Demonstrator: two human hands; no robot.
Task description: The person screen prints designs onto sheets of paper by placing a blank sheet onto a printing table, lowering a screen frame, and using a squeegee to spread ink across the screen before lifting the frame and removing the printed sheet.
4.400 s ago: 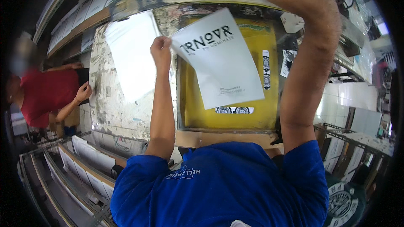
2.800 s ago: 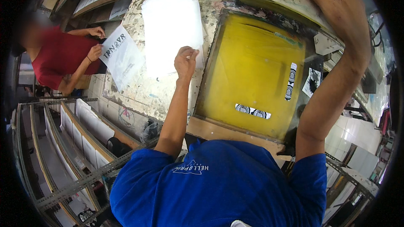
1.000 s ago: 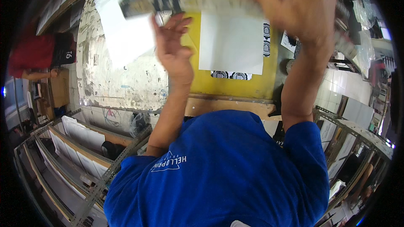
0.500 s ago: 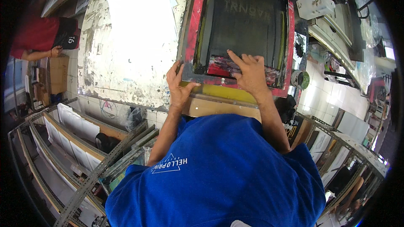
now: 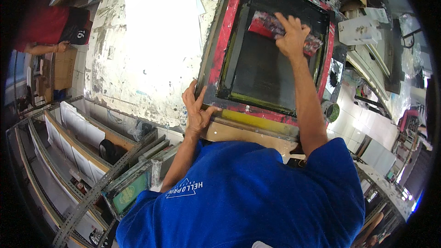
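One ink-smeared squeegee [image 5: 268, 25] sits at one o'clock, grasped in the fingers of the right hand [image 5: 292, 41], over the dark mesh [image 5: 262, 76] of a red frame [image 5: 226, 32]. The left hand [image 5: 197, 112] spreads its fingers at the frame's eight-o'clock corner; whether they grip cannot be told. White sheets [image 5: 161, 27] lie on the tabletop [image 5: 105, 64] at eleven o'clock.

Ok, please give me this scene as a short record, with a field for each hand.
Left hand: touching the near left corner of the red screen-printing frame
Right hand: holding an ink-smeared squeegee over the dark mesh
Under frame: yellow base, showing along the near edge
Left of frame: stacked white sheets on a stained table
Far left: co-worker in red, one hand visible
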